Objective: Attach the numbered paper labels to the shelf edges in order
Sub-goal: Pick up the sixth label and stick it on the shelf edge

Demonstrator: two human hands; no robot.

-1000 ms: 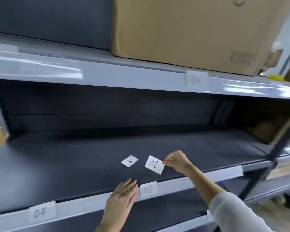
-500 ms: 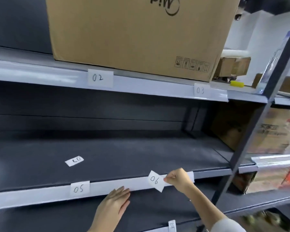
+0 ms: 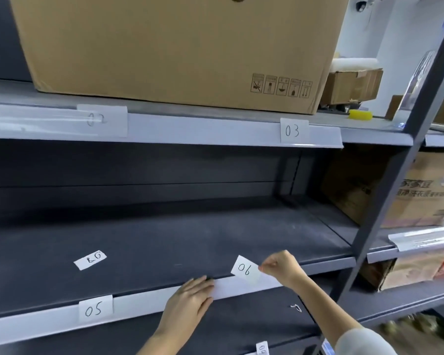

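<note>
My right hand (image 3: 280,267) pinches the white paper label 06 (image 3: 244,269) by its right edge, just above the pale strip (image 3: 241,288) on the middle shelf's front edge. My left hand (image 3: 190,298) lies flat on that strip with straight fingers, left of the label. Label 05 (image 3: 95,310) sits on the same strip further left. Labels 02 (image 3: 101,120) and 03 (image 3: 292,130) sit on the upper shelf edge. A loose label (image 3: 90,260) lies upside down on the dark shelf board.
A large cardboard box (image 3: 177,47) fills the upper shelf, with a smaller box (image 3: 351,84) and a yellow object (image 3: 360,114) to its right. A dark upright post (image 3: 395,188) splits the bays. Cartons (image 3: 420,190) stand in the right bay. Another label (image 3: 262,348) shows on the lowest edge.
The view has swung right along the shelf. My right hand carried label 06 from the shelf board down to the front strip. My left hand slid right, away from label 05.
</note>
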